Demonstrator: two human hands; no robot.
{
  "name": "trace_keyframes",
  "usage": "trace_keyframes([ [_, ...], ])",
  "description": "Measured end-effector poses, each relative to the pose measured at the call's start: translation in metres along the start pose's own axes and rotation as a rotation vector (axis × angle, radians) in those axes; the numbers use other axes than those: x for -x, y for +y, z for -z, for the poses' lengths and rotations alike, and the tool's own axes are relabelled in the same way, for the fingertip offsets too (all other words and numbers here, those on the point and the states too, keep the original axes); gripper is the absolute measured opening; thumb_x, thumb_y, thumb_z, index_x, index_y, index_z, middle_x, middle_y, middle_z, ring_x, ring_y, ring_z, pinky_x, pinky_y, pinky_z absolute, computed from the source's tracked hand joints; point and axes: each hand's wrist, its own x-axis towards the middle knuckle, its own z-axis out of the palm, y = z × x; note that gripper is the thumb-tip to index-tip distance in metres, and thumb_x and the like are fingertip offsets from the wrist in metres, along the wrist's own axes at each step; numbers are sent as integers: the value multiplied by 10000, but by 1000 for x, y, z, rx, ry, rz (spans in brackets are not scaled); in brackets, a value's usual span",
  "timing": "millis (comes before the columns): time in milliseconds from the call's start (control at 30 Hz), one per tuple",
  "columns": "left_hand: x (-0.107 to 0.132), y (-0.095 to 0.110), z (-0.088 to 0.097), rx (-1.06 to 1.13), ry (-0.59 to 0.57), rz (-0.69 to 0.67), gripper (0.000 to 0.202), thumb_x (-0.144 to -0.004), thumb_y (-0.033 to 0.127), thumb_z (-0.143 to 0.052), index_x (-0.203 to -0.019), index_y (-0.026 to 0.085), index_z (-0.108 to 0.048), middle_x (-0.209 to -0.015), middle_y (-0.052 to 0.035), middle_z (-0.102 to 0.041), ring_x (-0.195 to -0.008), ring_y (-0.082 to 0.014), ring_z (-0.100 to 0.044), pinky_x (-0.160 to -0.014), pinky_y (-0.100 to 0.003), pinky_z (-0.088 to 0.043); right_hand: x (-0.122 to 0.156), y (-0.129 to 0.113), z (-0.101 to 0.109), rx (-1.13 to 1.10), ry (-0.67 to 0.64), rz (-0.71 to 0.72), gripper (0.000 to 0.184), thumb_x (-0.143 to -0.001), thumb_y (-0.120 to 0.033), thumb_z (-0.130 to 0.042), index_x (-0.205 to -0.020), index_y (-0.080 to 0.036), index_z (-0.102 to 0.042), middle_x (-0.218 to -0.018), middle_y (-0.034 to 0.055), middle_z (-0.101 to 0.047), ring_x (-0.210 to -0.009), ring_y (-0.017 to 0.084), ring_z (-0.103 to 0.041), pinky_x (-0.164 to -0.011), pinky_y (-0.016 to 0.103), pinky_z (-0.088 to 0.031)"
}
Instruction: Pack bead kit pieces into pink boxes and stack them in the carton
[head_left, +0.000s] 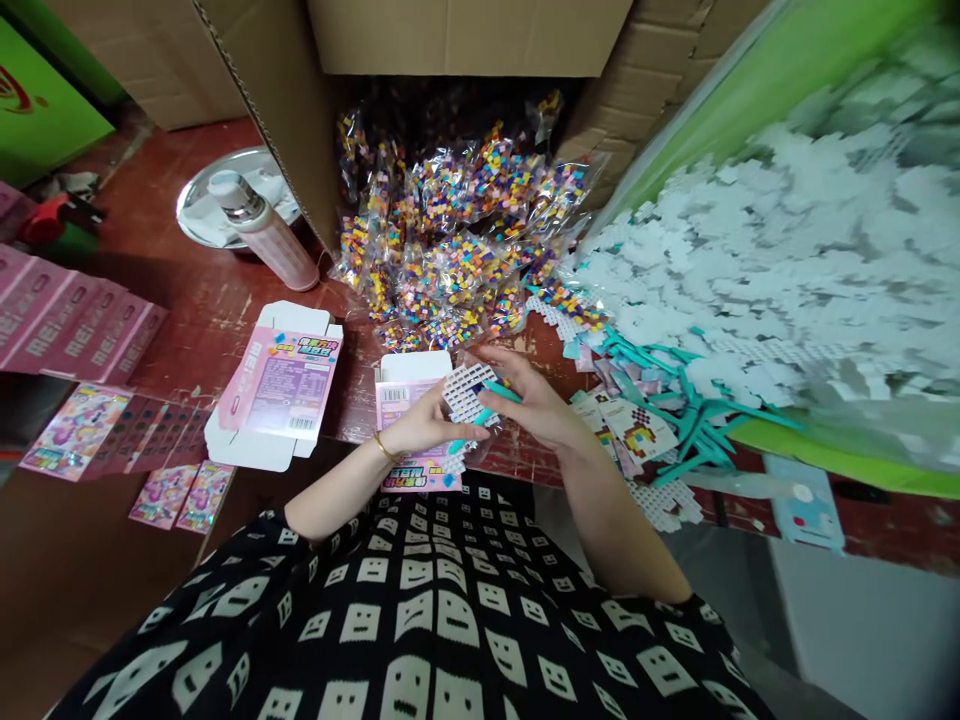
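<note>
We see both bare hands meeting low in front of the body, above a red-painted wooden worktop (pixel 356 390). Our left hand (pixel 424 425) comes in from the lower left, forearm slanting up and inward, a thin gold-coloured bangle (pixel 382 445) at the wrist. Its fingers are closed on the near left side of a white plastic grid plate (pixel 466 390), which sits tilted between the two hands. Our right hand (pixel 536 400) reaches in from the lower right, wrist bent toward the left; its fingers curve around the plate's right side, narrowed on a slim teal plastic stick (pixel 501 391) lying across the plate. A second teal piece (pixel 466 434) shows by the left fingertips; exactly which fingers grip it we cannot tell. Beneath the hands, a pink-and-purple printed cardboard box (pixel 397 405) lies on the worktop. Beyond them, we see heaped clear bags of multicoloured beads (pixel 450 270).
</note>
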Motion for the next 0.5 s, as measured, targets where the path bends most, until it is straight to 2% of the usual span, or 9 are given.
trace_keyframes([
  [33,1,-1,1,-18,11,-14,682,-633,245,-871,-1228,150,-552,-1202,-111,-642,-1105,-254,-607,-1022,-407,-457,-2,1,-1,-26,-84,-25,534,-782,-451,-754,-1247,-280,-555,-1276,68,-630,-1145,220,-616,-969,412,-538],
  [100,4,-4,3,-52,60,-21,765,-606,225,-883,-1273,148,-518,-1283,-132,-592,-1198,-273,-558,-1077,-416,-416,-4,5,-8,-39,-117,-57,449,-814,-451,-715,-1194,-253,-580,-1187,63,-668,-1074,210,-643,-959,417,-542],
  [200,9,-10,4,-59,140,38,796,-589,215,-891,-1275,148,-492,-1253,-122,-595,-1175,-257,-568,-1064,-411,-429,-3,16,-22,-14,-31,-41,415,-823,-463,-692,-1140,-221,-577,-1093,60,-683,-976,200,-664,-903,401,-559],
  [333,13,-14,-5,69,186,119,633,-687,298,-843,-1216,159,-525,-1140,-91,-663,-1048,-230,-640,-949,-375,-514,5,18,-27,40,163,57,343,-871,-462,-627,-1109,-224,-564,-1093,56,-670,-977,188,-651,-907,367,-542],
  [433,14,-11,-14,78,101,167,564,-760,383,-787,-1221,174,-539,-1128,-107,-683,-972,-252,-693,-808,-353,-579,14,10,-21,67,281,80,313,-892,-433,-606,-1124,-233,-545,-1105,54,-662,-985,186,-643,-904,355,-536],
  [500,15,-7,-19,92,10,222,610,-791,463,-748,-1274,187,-500,-1112,-119,-690,-850,-254,-728,-682,-348,-601,18,4,-17,75,288,68,311,-901,-429,-595,-1139,-239,-532,-1076,50,-664,-945,185,-646,-867,357,-545],
])
